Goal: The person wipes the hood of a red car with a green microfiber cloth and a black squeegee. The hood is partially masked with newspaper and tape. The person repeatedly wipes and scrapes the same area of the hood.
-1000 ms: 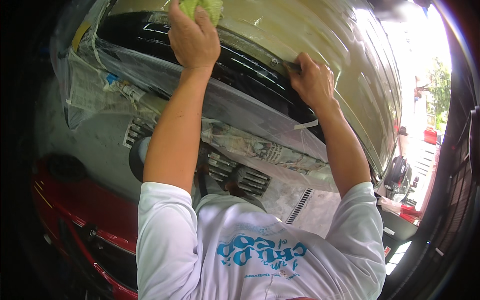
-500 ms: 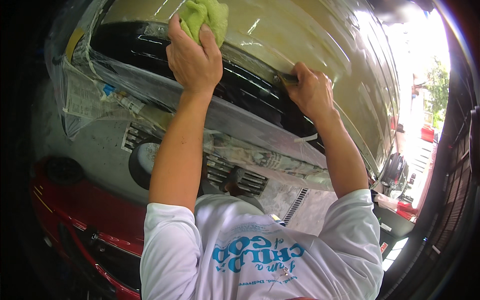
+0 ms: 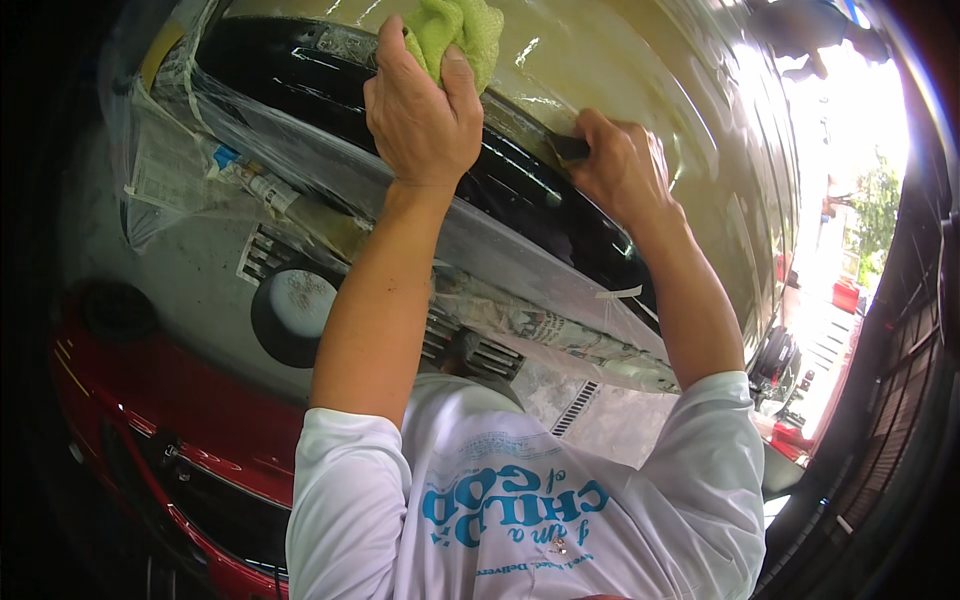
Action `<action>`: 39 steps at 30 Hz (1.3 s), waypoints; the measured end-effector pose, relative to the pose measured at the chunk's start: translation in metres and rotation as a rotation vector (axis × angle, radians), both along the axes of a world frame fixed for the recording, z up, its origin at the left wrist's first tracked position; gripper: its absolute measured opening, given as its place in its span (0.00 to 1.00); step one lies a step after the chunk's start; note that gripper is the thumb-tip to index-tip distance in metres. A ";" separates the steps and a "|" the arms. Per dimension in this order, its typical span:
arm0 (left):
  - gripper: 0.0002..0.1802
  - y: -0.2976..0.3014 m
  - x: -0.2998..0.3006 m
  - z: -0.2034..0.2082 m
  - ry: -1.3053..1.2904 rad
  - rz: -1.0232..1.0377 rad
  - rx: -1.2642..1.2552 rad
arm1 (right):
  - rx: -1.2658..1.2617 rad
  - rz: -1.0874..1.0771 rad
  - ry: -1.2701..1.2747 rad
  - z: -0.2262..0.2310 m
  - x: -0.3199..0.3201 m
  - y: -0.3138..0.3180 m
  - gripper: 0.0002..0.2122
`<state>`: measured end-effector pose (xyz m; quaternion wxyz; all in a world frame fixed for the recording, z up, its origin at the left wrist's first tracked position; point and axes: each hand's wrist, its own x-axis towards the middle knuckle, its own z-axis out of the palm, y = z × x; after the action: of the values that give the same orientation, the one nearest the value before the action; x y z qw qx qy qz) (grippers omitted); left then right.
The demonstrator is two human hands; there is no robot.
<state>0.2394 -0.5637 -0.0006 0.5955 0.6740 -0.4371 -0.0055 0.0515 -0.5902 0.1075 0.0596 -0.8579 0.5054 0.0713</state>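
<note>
My left hand point(image 3: 425, 125) is raised with its fingers closed around a crumpled lime-green cloth point(image 3: 455, 42), which is against a shiny gold-beige car panel point(image 3: 610, 60). Farther right, my right hand point(image 3: 622, 168) grips a small, flat, dark-handled tool point(image 3: 568, 148). The tool lies by the seam between the beige panel and a glossy black strip point(image 3: 525, 178); its working end is hard to make out. A rough grey band point(image 3: 515, 118) runs along that seam between my hands, and another bare grey patch point(image 3: 345, 42) shows left of the cloth.
Clear plastic film point(image 3: 500, 225) and newspaper point(image 3: 550, 327) cover the car's lower side. A short tape strip point(image 3: 620, 293) sticks up near my right forearm. Below are a round stool point(image 3: 298, 305) and floor grates point(image 3: 575, 408). A red car point(image 3: 200, 430) stands behind at the left.
The view has shifted a little over the car. My hands are slightly closer together, and the tool in my right hand has turned, showing more of its dark side.
</note>
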 end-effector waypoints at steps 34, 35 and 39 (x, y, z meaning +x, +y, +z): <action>0.34 0.000 -0.004 0.001 0.068 0.032 -0.031 | 0.136 -0.044 -0.084 -0.010 -0.056 -0.010 0.16; 0.33 0.001 -0.006 0.002 0.125 0.026 -0.036 | 0.150 -0.007 -0.108 -0.012 -0.047 -0.018 0.16; 0.33 0.002 -0.005 0.001 0.242 0.034 -0.162 | 0.120 0.071 0.015 0.001 0.029 -0.032 0.16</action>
<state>0.2342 -0.5621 0.0007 0.6964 0.6254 -0.3496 -0.0414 0.0803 -0.6224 0.1087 0.1045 -0.8697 0.4697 0.1099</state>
